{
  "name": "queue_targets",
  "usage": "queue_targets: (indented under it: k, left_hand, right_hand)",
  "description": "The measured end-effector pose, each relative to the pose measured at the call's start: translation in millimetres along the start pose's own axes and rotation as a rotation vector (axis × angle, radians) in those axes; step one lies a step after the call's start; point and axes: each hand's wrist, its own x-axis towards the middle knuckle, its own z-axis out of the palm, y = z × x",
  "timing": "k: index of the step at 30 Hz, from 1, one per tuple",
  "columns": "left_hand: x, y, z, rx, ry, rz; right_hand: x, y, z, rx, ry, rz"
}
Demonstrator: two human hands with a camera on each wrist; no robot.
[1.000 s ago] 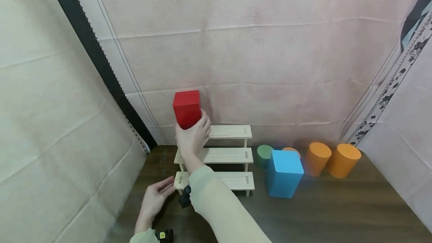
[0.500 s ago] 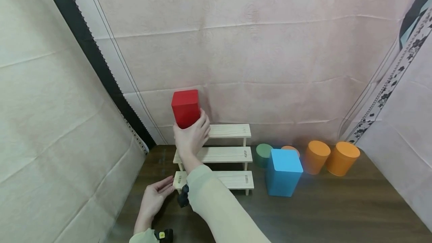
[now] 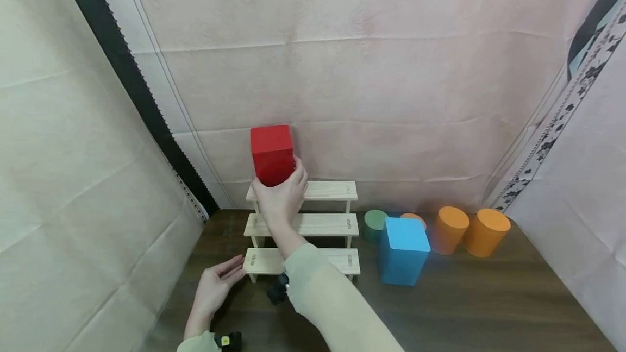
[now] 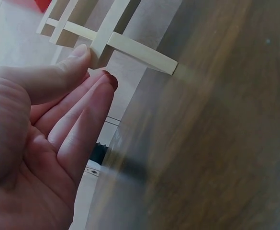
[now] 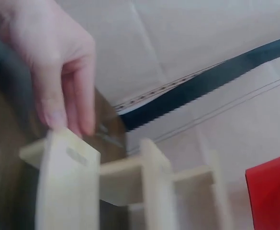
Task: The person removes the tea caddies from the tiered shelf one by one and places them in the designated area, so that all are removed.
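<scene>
My right hand (image 3: 281, 200) grips a red block (image 3: 271, 151) from its near side, above the left end of the top step. Beneath it stands a pale wooden three-tier stand (image 3: 325, 224). My left hand (image 3: 214, 287) is at the stand's left side. In the left wrist view its thumb and fingertips pinch the end of the lowest step (image 4: 112, 33). The right wrist view catches this left hand (image 5: 53, 62) on the blurred stand (image 5: 70, 187), with part of the red block (image 5: 269, 191) at the right edge. Whether the block touches the top step is hidden.
Right of the stand are a blue block (image 3: 405, 254), a green cylinder (image 3: 374, 227) and two orange cylinders (image 3: 450, 230). Another orange top (image 3: 413, 218) shows behind the blue block. Pale cloth (image 3: 362, 96) hangs behind and beside the dark wooden table (image 3: 464, 303).
The head view has shifted slightly. My right hand and the red block have moved a little to the right over the stand. My left hand stays at the lowest step.
</scene>
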Motion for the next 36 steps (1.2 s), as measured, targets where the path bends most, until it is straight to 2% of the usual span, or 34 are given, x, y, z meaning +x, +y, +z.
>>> queue_targets:
  k: [3,9,14,20,26,31,34,36]
  left_hand:
    - [0.4,0.5,-0.6,0.011,-0.005,0.000]
    - [-1.1,2.3,-5.3,0.027,-0.014,-0.014]
    - [-0.7,1.1,-10.2,0.045,-0.027,-0.008]
    - [0.3,-2.1,-6.5,0.051,-0.039,0.010]
    - [-0.5,-2.6,-4.2,0.060,-0.043,0.025]
    - [0.3,-1.7,-3.4,0.067,-0.030,0.030]
    - [0.6,-1.4,-3.6,0.066,-0.022,0.032]
    - [0.8,-1.4,-3.8,0.061,-0.018,0.032]
  right_hand:
    - [9.6,-5.3,-36.1,0.119,-0.061,-0.020]
    - [37.6,-8.6,-124.0,0.351,-0.180,-0.109]
    - [58.6,-9.4,-193.3,0.475,-0.206,-0.175]
    - [70.1,-0.3,-278.1,0.407,-0.142,-0.168]
    - [68.2,37.2,-349.1,0.361,-0.023,-0.144]
    - [72.7,71.6,-394.9,0.289,0.081,-0.001]
    - [75.6,92.0,-413.5,0.247,0.106,0.099]
    - [75.1,106.8,-421.0,0.170,0.108,0.144]
